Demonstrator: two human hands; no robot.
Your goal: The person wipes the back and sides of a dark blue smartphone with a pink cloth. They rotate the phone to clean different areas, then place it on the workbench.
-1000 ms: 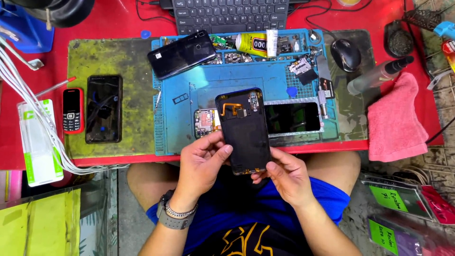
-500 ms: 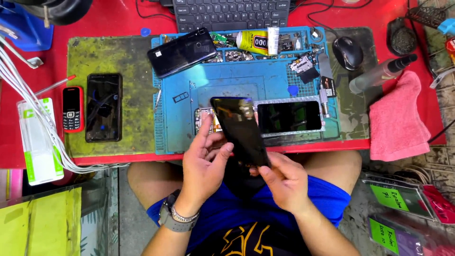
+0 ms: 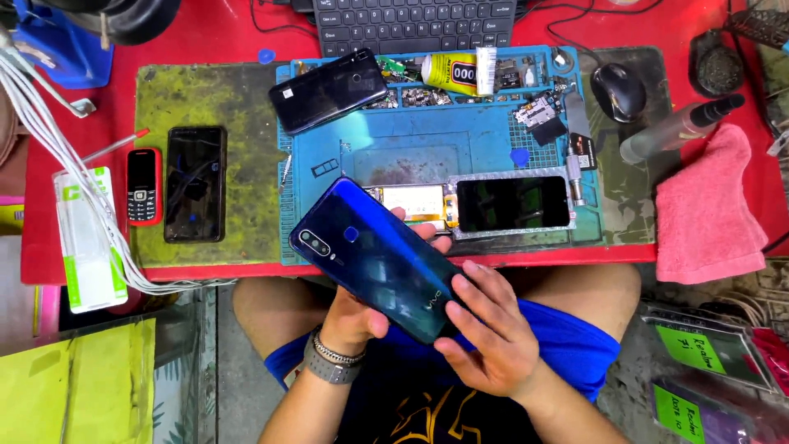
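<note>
My left hand point(image 3: 357, 308) grips a glossy blue phone back cover point(image 3: 376, 256) from underneath, glossy side up, camera cutouts toward the upper left. My right hand point(image 3: 489, 329) rests on its lower right end, fingers spread over the edge. The cover is held tilted just in front of the table's edge, above my lap. Behind it on the blue work mat point(image 3: 411, 148) lies an opened phone frame point(image 3: 493, 205) with a dark screen and an exposed yellowish inner part.
A dark phone point(image 3: 329, 90) lies on the mat's upper left, a glue tube point(image 3: 456, 72) beside it. A black phone point(image 3: 195, 182) and small red keypad phone point(image 3: 144, 187) sit on the green mat point(image 3: 205, 99). Mouse point(image 3: 618, 92), spray bottle point(image 3: 678, 130), pink cloth point(image 3: 707, 210), keyboard point(image 3: 411, 25).
The cover has been turned over: its dark inner side with an orange flex faced up a second ago, now the blue glossy outside shows. Both hands shifted lower along it.
</note>
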